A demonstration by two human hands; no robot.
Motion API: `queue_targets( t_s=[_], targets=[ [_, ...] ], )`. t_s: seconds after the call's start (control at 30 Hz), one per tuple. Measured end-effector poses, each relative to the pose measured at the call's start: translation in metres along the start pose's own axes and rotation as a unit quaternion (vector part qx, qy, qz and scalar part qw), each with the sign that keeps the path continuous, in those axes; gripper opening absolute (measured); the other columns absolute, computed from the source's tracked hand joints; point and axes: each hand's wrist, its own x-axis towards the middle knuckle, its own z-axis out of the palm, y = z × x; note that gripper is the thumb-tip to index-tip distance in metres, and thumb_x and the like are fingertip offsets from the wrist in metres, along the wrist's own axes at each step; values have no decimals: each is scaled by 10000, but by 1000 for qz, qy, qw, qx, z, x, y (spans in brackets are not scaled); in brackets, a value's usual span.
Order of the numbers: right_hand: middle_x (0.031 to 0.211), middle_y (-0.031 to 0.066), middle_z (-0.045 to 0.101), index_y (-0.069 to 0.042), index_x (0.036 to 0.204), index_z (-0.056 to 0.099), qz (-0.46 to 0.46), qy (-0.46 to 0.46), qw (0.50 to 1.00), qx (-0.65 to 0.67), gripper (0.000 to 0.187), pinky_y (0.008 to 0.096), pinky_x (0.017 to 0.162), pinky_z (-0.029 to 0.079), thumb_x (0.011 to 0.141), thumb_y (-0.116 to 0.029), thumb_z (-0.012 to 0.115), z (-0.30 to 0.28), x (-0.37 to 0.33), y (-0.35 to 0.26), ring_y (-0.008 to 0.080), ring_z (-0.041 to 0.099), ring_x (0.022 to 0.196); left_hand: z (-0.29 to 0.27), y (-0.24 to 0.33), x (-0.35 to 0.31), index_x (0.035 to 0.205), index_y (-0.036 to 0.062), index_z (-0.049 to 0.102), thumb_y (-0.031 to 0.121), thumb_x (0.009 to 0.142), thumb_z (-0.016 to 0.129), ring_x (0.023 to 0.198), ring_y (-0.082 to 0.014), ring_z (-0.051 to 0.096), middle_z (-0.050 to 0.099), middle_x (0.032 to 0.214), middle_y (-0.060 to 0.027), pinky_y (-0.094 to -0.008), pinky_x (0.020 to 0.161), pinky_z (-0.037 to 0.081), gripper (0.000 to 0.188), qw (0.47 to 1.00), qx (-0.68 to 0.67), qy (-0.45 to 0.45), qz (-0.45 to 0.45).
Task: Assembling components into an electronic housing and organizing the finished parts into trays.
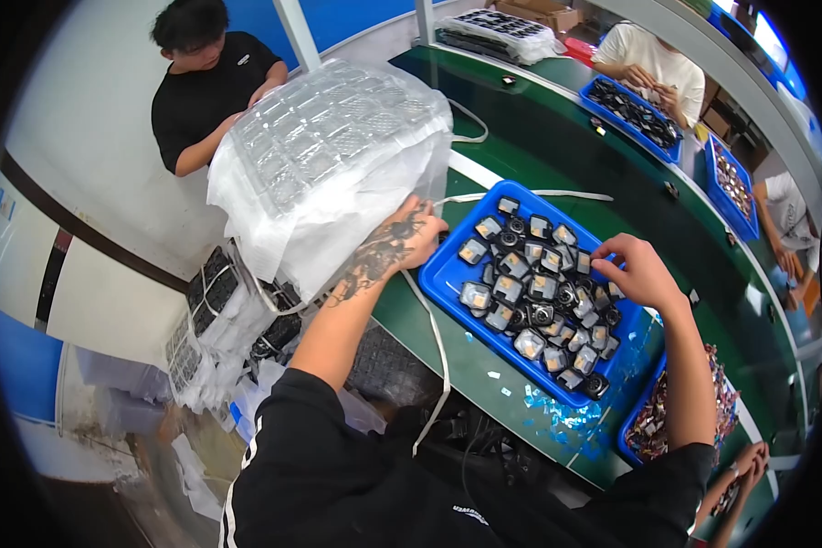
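A blue plastic tray (437,271) in front of me is heaped with small black camera-like units (542,287), many with clear, pale square faces. My right hand (637,268) is over the tray's right side, fingers bent and apart, its fingertips close to the units at the edge. My left hand (416,236) is closed at the tray's upper left edge, beside a tall stack of clear plastic blister trays (329,137) with white sheeting. A small dark thing shows at its fingertips, too little to name.
White straps (437,342) hang by the stack and cross the green table (429,320). Blue scraps (562,416) lie near the tray. A second blue bin (632,429) of small parts stands at right. Across the green line, people work at blue bins (632,119); another person (212,91) stands behind the stack.
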Motion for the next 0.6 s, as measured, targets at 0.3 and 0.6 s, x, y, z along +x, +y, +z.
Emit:
queue_targets(
  t_s=[0.3, 0.6],
  targets=[
    [874, 151, 652, -3, 908, 699, -28, 42, 998, 29, 173, 359, 711, 519, 826, -156, 687, 12, -7, -11, 252, 654, 767, 1, -20, 0, 981, 108, 618, 247, 725, 760, 1132, -288, 470, 536, 1117, -91, -373, 971, 401, 324, 992, -121, 6, -25],
    [1108, 209, 609, -31, 1182, 610, -240, 154, 955, 82, 421, 416, 840, 506, 808, -177, 735, 76, 39, -79, 335, 629, 987, 2, 55, -14, 870, 79, 608, 50, 728, 708, 939, -189, 610, 615, 1005, -47, -320, 776, 491, 176, 873, -371, 308, 71]
  ],
)
